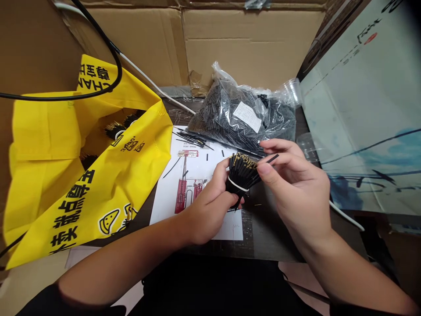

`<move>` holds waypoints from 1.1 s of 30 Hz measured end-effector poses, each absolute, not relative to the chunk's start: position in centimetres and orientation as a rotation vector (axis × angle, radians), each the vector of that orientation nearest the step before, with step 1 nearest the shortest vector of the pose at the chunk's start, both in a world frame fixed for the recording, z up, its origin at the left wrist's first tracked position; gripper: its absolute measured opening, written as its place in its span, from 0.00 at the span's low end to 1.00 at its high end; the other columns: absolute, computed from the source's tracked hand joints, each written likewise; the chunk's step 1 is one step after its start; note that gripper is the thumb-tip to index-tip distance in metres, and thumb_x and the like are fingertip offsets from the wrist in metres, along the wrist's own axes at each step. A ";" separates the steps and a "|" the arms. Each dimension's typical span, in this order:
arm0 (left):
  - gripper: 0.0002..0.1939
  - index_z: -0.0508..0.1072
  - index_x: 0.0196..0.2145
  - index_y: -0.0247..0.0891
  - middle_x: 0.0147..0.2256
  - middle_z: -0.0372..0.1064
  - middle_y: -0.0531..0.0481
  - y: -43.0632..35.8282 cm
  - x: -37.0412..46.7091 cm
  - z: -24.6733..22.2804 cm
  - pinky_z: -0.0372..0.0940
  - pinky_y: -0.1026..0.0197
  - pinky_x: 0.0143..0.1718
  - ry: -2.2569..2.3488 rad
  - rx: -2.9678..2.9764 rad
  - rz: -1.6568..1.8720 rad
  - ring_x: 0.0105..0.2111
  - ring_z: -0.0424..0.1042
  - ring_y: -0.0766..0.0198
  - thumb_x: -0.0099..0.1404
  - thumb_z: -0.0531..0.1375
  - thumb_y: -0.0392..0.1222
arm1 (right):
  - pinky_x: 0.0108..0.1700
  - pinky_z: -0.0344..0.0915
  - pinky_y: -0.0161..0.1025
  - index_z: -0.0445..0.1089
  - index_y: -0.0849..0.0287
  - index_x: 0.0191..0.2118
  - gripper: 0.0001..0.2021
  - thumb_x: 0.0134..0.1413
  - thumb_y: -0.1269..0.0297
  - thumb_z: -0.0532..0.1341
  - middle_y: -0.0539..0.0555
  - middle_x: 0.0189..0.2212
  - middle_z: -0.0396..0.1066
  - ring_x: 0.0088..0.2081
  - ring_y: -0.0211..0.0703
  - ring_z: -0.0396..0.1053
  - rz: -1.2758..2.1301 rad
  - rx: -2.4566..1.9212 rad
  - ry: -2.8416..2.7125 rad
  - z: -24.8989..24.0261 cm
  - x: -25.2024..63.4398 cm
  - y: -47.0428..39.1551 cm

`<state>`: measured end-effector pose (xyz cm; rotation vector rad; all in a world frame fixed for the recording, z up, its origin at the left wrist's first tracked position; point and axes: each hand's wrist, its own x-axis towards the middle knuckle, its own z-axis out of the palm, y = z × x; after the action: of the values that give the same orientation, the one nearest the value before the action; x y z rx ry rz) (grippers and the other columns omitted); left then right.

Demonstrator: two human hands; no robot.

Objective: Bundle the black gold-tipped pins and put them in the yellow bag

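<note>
My left hand (210, 204) is wrapped round a bundle of thin black wires (241, 175), its gold-coloured ends facing up and a white band (238, 184) round its middle. At the bundle's upper right, the thumb and fingers of my right hand (296, 184) pinch one thin black wire (272, 159) that slants outward. Whether this wire belongs to the bundle I cannot tell. Below the bundle lies a printed white sheet (164, 199) with a red picture, several loose black wires (194, 139) and short black pieces on it.
Behind my hands a clear plastic bag (220, 109) of short black tubes bears a white label. A yellow bag (131, 162) on the left holds more gold-tipped bundles (120, 127). Clear plastic cups (291, 92) stand at the right. Cardboard (250, 44) closes off the back; cables (158, 90) cross the left.
</note>
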<state>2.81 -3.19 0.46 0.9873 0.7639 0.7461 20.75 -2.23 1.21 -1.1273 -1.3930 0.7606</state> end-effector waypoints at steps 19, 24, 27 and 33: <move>0.36 0.48 0.74 0.46 0.71 0.54 0.43 -2.9 2.9 0.3 0.52 0.45 0.71 0.757 1.181 0.773 0.70 0.56 0.49 0.73 0.56 0.36 | 0.61 0.66 0.59 0.76 0.52 0.32 0.05 0.58 0.68 0.70 0.57 0.50 0.73 0.56 0.55 0.70 0.558 -1.237 -1.457 1.8 21.1 -2.6; 0.39 0.39 0.76 0.43 0.76 0.39 0.44 -2.8 2.9 -0.6 0.38 0.45 0.77 0.756 1.306 0.772 0.76 0.38 0.51 0.75 0.55 0.40 | 0.61 0.64 0.61 0.75 0.53 0.33 0.04 0.58 0.66 0.70 0.57 0.53 0.73 0.56 0.56 0.70 0.380 -1.356 -1.610 1.8 21.5 -2.3; 0.43 0.32 0.76 0.42 0.77 0.30 0.45 -2.8 2.8 -1.3 0.36 0.46 0.77 0.780 1.380 0.774 0.77 0.32 0.52 0.76 0.55 0.41 | 0.60 0.64 0.61 0.75 0.54 0.33 0.04 0.58 0.66 0.70 0.57 0.53 0.72 0.56 0.56 0.70 0.310 -1.384 -1.676 1.7 21.7 -2.2; 0.47 0.29 0.76 0.44 0.77 0.28 0.48 -2.7 2.7 -1.6 0.37 0.47 0.78 0.707 1.388 0.788 0.77 0.31 0.51 0.74 0.58 0.42 | 0.58 0.64 0.58 0.76 0.55 0.32 0.04 0.58 0.67 0.70 0.57 0.51 0.73 0.54 0.54 0.72 0.338 -1.384 -1.673 1.9 21.8 -2.3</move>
<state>2.70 -2.66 -1.63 1.3878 0.7073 0.7882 21.81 -2.30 1.87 -1.3840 -1.6735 0.3381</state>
